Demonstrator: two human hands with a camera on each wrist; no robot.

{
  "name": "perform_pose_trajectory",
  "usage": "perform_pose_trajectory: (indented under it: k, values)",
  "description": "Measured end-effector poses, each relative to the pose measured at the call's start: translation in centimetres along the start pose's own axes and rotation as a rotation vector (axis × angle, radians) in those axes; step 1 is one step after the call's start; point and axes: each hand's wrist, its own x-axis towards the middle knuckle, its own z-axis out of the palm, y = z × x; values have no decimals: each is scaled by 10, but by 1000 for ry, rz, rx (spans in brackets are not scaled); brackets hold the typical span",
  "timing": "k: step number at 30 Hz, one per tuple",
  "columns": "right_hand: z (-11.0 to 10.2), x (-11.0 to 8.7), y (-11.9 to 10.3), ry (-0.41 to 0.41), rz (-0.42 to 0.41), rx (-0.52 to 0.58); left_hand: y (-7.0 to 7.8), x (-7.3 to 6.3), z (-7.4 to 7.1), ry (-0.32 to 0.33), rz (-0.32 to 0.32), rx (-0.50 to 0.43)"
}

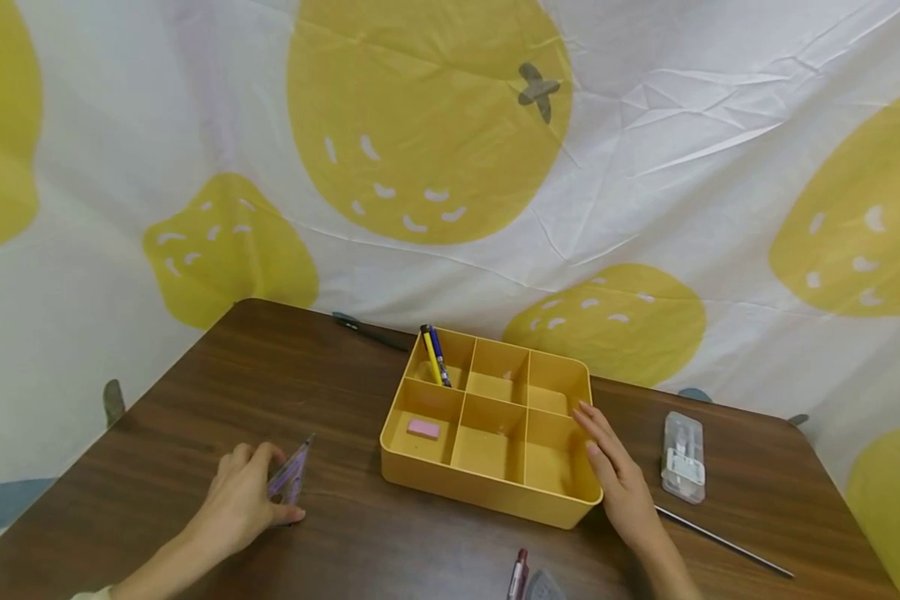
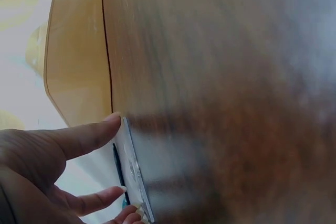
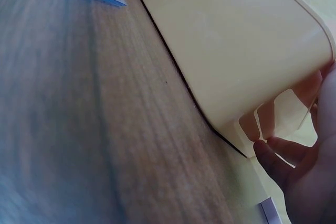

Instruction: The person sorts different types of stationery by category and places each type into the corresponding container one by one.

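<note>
My left hand (image 1: 236,496) holds a clear purple-tinted set square (image 1: 292,475) by its edges, low over the table's left part. In the left wrist view, the set square (image 2: 137,169) shows almost edge-on between thumb and fingers. A yellow six-compartment organizer box (image 1: 487,492) stands to its right. Inside, a pink eraser (image 1: 423,428) lies in the front left compartment, and a yellow pen (image 1: 431,357) and a blue pen (image 1: 440,354) lean in the back left one. My right hand (image 1: 621,483) rests against the box's right end, fingertips at rim and outer wall (image 3: 231,51).
Right of the box lie a clear plastic case (image 1: 683,458) and a thin metal rod (image 1: 723,540). A dark red pen (image 1: 518,575) and a clear-grey flat piece (image 1: 543,586) lie at the front. Behind the box's left corner is a black slim object (image 1: 375,333). A lemon-print cloth (image 1: 435,275) hangs behind the table.
</note>
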Motion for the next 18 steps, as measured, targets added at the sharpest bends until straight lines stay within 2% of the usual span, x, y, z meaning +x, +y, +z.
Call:
perform_pose_trajectory:
  k: [7,18]
  values:
    - [0,0,0,-6,0,10,-1,0,1,4,-13,26]
    - [0,0,1,-3,-4,10,-3,-3,1,-29,-16,83]
